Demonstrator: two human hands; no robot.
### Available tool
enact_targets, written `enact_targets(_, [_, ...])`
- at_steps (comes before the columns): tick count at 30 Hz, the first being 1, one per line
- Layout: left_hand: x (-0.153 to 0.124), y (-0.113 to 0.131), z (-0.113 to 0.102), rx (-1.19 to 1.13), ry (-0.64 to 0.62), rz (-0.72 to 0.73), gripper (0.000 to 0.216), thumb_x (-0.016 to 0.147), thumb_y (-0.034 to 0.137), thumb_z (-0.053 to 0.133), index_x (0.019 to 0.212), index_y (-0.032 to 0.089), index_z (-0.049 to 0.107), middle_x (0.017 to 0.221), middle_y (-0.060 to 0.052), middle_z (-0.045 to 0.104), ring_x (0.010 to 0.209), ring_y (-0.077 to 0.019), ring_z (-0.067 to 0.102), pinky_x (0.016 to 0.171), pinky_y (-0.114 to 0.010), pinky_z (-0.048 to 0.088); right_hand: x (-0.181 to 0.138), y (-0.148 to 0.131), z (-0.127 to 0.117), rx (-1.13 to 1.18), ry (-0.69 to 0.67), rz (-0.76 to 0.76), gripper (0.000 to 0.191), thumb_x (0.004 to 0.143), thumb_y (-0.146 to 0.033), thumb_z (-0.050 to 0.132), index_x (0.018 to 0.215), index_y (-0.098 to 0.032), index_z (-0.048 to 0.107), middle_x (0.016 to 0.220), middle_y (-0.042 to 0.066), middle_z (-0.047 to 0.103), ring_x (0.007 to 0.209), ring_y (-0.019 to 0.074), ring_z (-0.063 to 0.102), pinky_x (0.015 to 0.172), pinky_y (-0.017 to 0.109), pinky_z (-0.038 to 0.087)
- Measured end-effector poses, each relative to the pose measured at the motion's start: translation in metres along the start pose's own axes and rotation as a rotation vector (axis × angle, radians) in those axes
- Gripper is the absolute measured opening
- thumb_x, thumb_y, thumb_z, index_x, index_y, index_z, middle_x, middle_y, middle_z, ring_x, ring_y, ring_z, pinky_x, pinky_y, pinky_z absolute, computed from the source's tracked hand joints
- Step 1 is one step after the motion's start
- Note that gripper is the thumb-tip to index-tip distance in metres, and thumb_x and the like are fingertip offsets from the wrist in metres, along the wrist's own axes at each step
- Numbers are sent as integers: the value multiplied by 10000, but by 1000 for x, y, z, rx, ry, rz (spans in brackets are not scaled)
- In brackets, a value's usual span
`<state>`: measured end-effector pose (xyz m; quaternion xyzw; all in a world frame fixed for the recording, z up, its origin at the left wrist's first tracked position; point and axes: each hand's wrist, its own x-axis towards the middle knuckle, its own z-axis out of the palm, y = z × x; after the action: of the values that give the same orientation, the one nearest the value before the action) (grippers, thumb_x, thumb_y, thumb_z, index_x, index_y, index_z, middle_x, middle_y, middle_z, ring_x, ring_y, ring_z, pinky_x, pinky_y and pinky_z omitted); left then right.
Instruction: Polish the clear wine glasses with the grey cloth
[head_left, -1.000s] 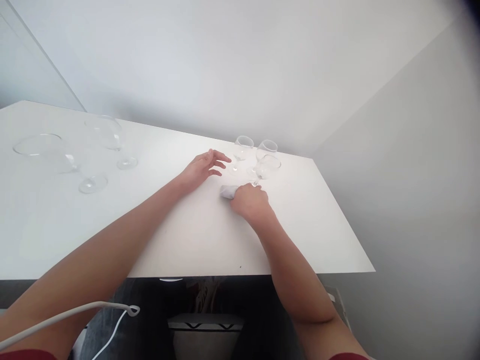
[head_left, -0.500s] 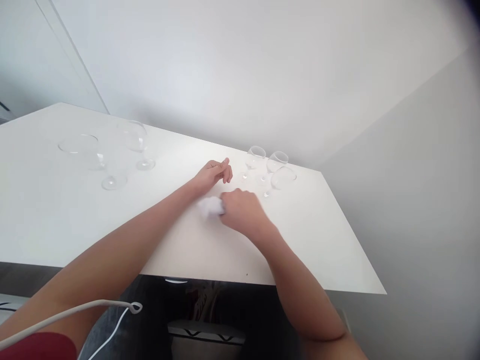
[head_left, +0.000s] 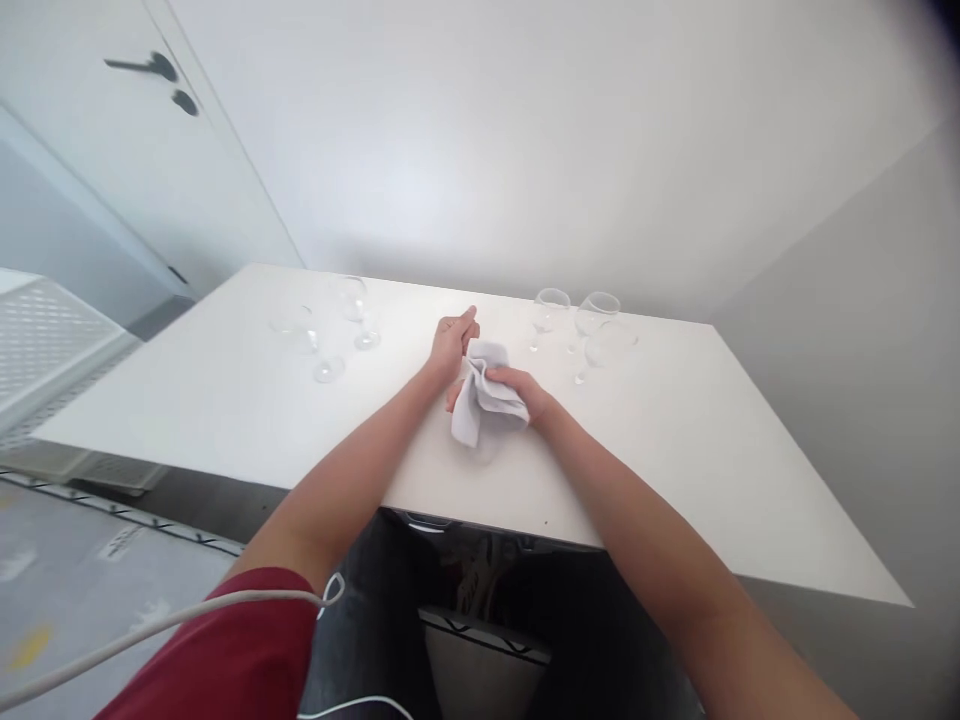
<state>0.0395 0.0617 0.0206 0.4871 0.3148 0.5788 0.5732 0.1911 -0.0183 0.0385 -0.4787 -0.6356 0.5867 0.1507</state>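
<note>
A small white cloth hangs above the white table, held by both hands. My left hand pinches its upper left edge with closed fingers. My right hand grips its right side, fingers curled over the fabric. Three clear stemmed glasses stand just beyond my right hand at the table's far right. Three more clear glasses stand at the far left of my left hand.
A wall runs right behind the table and another closes the right side. A door with a dark handle is at the upper left. A white perforated crate sits left of the table. A white cable crosses my lap.
My right hand lifted the cloth off the table and my left hand closed on it. My view swung left and back, bringing the door and crate into sight.
</note>
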Motion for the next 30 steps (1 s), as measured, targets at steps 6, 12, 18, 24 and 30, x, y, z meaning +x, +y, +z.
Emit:
enact_targets(6, [-53,20,-10,-143,328,-85,705,996,492,728,569,223,235,550,57,234,497,-83,260,484,-279,237,-5,-5,-5,34,195,-36,780,1049,-438,55,1152,-61,730,1047,211,753,917,267,707,878,376,574])
enact_targets(12, [-129,71,-84,-218,790,61,324,1059,317,588,766,209,499,578,76,329,466,-79,305,458,-240,222,12,2,-1,753,-81,-444,459,880,-480,681,1264,-229,649,922,49,721,815,227,687,749,320,592])
enact_targets(18, [-146,107,-146,-292,846,-31,259,1159,423,371,978,249,434,630,66,452,477,-93,411,467,-203,276,23,6,3,848,-54,-496,542,831,-372,885,1314,-300,648,919,-14,644,818,171,644,742,274,586])
enact_targets(24, [-126,120,-168,-295,649,-166,505,1150,628,263,1362,240,508,968,-106,730,539,-108,582,420,-178,364,22,6,2,762,-56,-575,463,736,-283,940,1100,-243,657,882,-21,587,781,150,567,666,243,481])
enact_targets(30, [-118,121,-182,-302,522,-164,653,1129,682,277,1378,181,614,1145,-193,772,629,-137,692,406,-186,443,22,4,4,752,-160,-520,378,800,-467,919,927,-226,656,804,-20,564,691,137,527,616,263,437])
